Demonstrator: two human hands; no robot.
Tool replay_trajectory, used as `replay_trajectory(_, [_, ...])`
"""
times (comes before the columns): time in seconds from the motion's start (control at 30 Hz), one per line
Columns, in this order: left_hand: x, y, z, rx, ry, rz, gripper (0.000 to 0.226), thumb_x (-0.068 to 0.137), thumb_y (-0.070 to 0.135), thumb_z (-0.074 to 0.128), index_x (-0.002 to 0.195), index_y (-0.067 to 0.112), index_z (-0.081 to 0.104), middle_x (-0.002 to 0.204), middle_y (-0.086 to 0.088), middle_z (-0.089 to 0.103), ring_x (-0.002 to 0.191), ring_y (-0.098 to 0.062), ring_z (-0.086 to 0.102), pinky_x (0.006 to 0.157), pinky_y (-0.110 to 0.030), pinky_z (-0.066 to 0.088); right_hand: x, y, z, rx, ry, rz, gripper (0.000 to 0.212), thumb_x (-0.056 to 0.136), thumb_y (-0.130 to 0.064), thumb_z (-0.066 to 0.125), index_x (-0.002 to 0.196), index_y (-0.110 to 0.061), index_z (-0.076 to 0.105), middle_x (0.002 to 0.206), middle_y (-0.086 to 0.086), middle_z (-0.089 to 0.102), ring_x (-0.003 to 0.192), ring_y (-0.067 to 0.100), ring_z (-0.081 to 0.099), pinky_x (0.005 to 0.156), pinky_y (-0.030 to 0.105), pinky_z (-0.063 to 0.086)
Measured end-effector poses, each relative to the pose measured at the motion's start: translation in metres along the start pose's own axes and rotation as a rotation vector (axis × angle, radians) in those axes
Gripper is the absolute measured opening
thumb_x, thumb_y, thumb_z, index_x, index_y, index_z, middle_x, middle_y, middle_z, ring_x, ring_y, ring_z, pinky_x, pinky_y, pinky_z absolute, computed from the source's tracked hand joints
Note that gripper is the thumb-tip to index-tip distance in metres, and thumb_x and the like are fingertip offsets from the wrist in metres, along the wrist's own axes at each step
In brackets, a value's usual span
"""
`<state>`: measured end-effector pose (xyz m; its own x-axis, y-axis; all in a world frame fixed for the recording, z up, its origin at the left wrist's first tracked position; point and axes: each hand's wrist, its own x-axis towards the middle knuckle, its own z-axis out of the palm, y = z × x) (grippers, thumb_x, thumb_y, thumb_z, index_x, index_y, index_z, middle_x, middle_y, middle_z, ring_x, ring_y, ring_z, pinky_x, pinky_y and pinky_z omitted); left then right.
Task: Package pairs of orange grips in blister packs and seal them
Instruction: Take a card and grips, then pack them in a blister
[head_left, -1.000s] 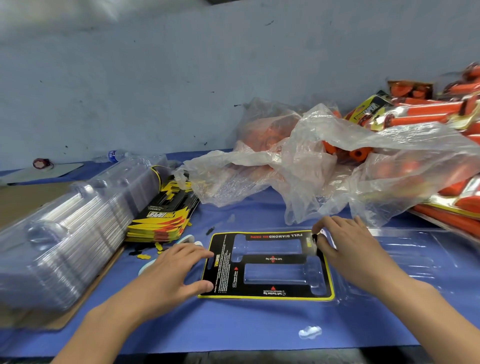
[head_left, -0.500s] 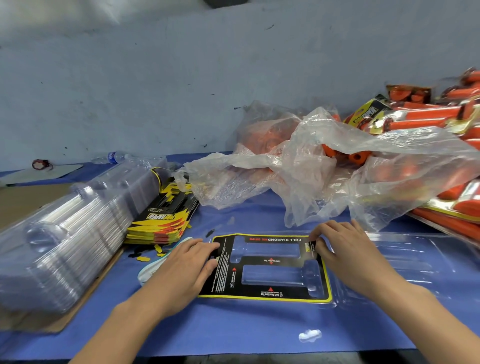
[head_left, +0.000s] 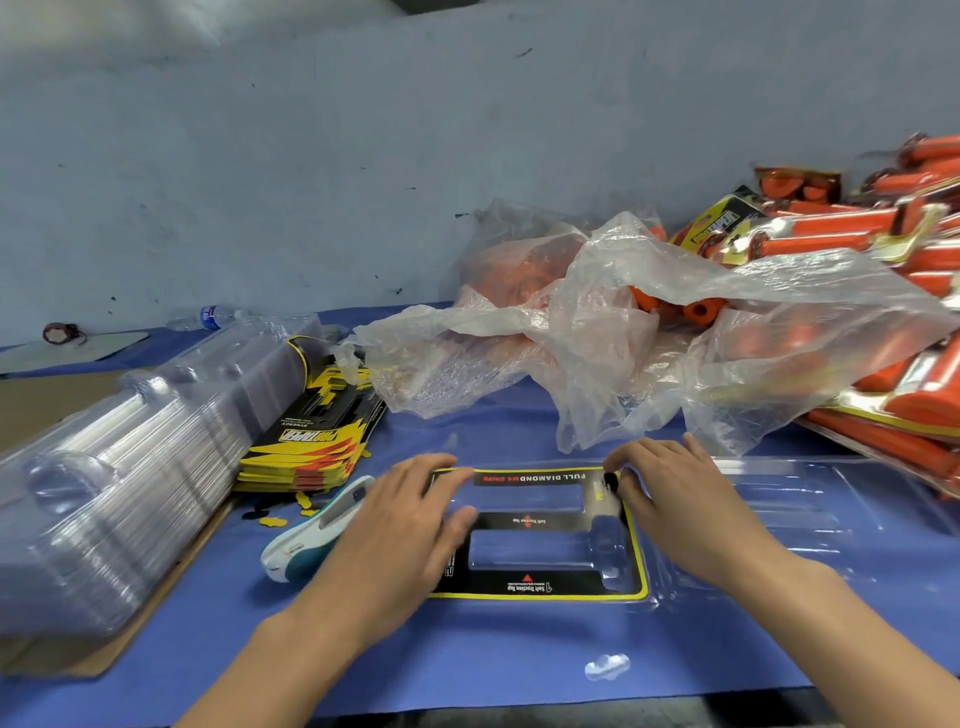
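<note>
A black card insert with a yellow border (head_left: 540, 584) lies in the left half of an open clear blister pack (head_left: 789, 499) on the blue table. My left hand (head_left: 400, 525) lies flat over the card's left part, fingers straight and pressing down. My right hand (head_left: 670, 499) rests on the card's upper right corner, fingertips bent onto its edge. Loose orange grips (head_left: 675, 306) show inside a crumpled clear plastic bag (head_left: 613, 332) behind the pack.
A stack of clear blister shells (head_left: 119, 467) lies at the left on cardboard. Printed yellow-black cards (head_left: 311, 441) are piled beside it. A white-teal tool (head_left: 311, 535) lies by my left hand. Finished orange packs (head_left: 893, 249) are heaped at the right.
My left hand has slid right, from the table beside the card onto the card's left part. My right hand stays at the upper right corner.
</note>
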<state>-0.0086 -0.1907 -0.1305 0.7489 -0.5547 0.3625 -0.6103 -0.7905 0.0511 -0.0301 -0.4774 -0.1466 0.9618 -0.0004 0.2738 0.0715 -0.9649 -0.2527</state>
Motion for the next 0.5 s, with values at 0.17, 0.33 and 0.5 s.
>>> replay_trajectory(0.17, [0.003,0.053,0.006,0.006,0.058,0.268,0.037,0.100,0.040,0.040,0.127,0.024,0.060,0.131,0.000,0.057,0.119,-0.019,0.054,0.104,-0.033,0.040,-0.001,-0.002,-0.002,-0.001,-0.008,-0.001,0.013,0.101,-0.027,0.037,0.098,-0.035,0.047,0.103,-0.019,0.056,0.107,0.008,0.049,0.114,0.036,0.022])
replay_trajectory(0.33, [0.001,0.084,0.023,0.043,0.040,0.444,0.030,0.099,0.041,0.044,0.121,0.029,0.061,0.132,-0.002,0.057,0.123,-0.020,0.053,0.109,-0.035,0.039,-0.001,-0.003,-0.003,-0.027,-0.044,-0.015,0.018,0.099,-0.023,0.032,0.092,-0.036,0.042,0.102,-0.018,0.051,0.108,0.011,0.048,0.116,0.037,0.018])
replay_trajectory(0.5, [0.005,0.090,0.028,0.052,0.051,0.453,0.029,0.101,0.041,0.043,0.117,0.029,0.063,0.131,0.000,0.057,0.124,-0.018,0.051,0.109,-0.035,0.038,-0.001,-0.003,-0.005,-0.059,-0.052,-0.028,0.023,0.100,-0.022,0.031,0.088,-0.037,0.042,0.101,-0.019,0.045,0.108,0.011,0.047,0.115,0.036,0.019])
